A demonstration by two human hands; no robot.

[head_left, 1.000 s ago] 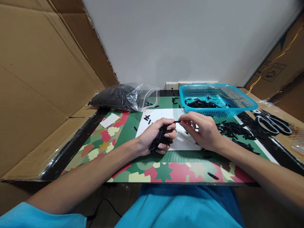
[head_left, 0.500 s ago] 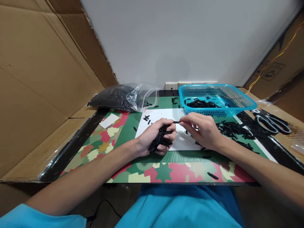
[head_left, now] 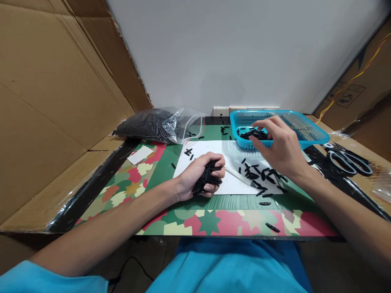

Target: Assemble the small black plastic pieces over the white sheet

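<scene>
Left hand [head_left: 198, 179] grips a bundle of black strips [head_left: 207, 180], fingers curled tight, long axes slanting toward the counter's far edge. Right hand [head_left: 279, 148] hovers, fingers loosely spread, over the blue basket [head_left: 308, 131] at the far right.

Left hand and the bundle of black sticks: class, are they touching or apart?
Touching. The head view shows the left hand closed around the bundle of black sticks, its fingers wrapped over them on the white sheet.

A bundle of short black sticks [head_left: 207, 179] is clenched in the left hand [head_left: 195, 179], ends poking out.
</scene>
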